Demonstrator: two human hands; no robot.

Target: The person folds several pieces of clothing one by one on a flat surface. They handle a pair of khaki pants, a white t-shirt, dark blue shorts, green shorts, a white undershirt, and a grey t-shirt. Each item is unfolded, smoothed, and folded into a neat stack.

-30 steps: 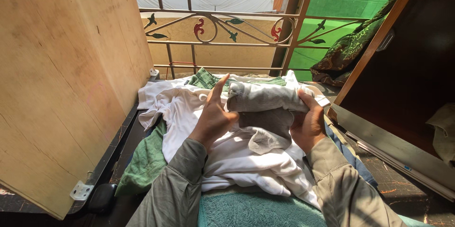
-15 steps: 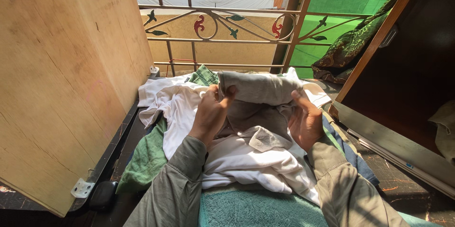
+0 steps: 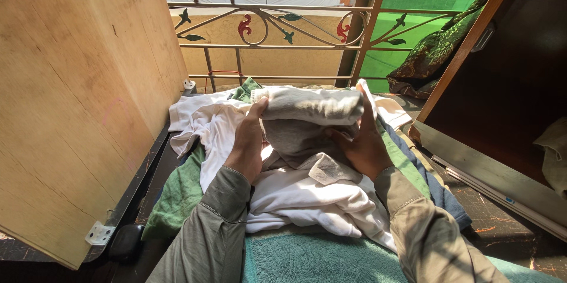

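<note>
Now the grey garment [image 3: 310,106] lies crosswise, long axis left to right, above the white clothes [image 3: 307,200]; left hand [image 3: 248,141] grips its left end; right hand [image 3: 360,141] clasps its right end.

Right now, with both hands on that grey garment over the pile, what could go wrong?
1. The grey garment is held only at its ends by the left hand and right hand; its loose middle could sag and undo the fold.
2. The white clothes beneath lie heaped and uneven, so anything set down there may slide toward the railing.
</note>
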